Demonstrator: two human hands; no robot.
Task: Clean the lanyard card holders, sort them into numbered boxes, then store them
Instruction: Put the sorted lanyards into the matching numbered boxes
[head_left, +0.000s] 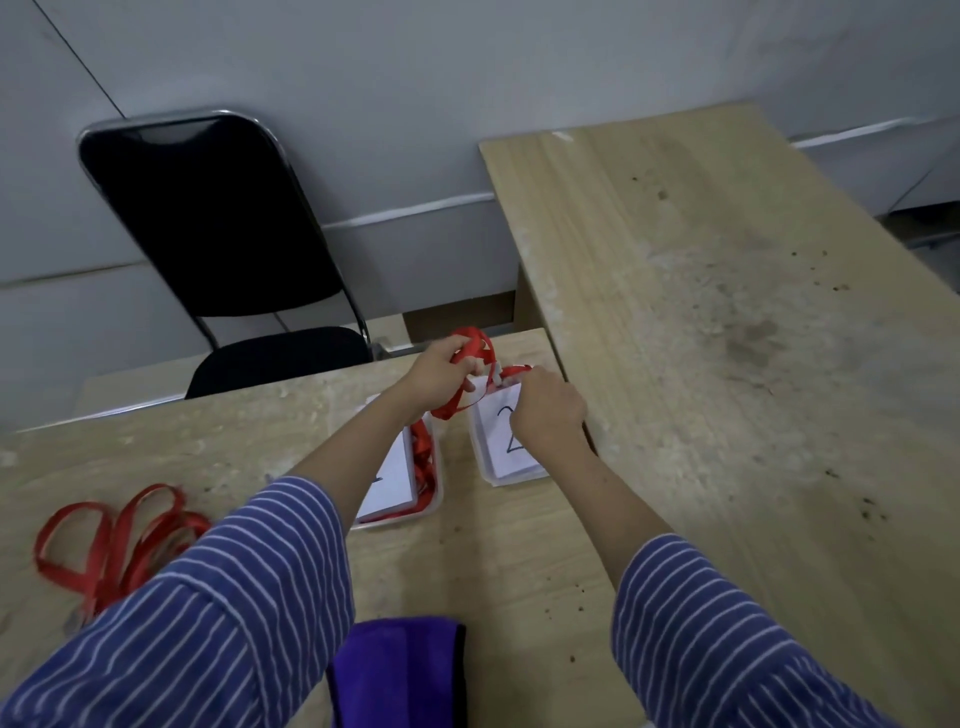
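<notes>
Head view: two hands are seen working over the far edge of a pale wooden bench. A bunch of red lanyard strap is gripped in the curled fingers of the left hand, loops of it hanging down toward the box below. The right hand is curled over the top of a card holder at its clip; whether it is pinched or only pressed cannot be told, since the fingertips are hidden. The holder is held just above, or at the rim of, a clear box lined with a sheet on which a "2" is drawn.

By the look of it, the sorting step is under way. A second clear box, just left of the first, already has red straps lying in it beside its own paper sheet; the number on that sheet is mostly covered by the left forearm. A tangle of red lanyards lies on the bench well to the left, judged to be waiting for cleaning or sorting. Storing is not yet done.

A purple cloth lies at the near edge between the striped sleeves, presumably the wiping rag. A black chair stands behind the bench, and a second, stained wooden bench adjoins on the right, touching the "2" box's side. The loose strap loops could snag on the box rims.
</notes>
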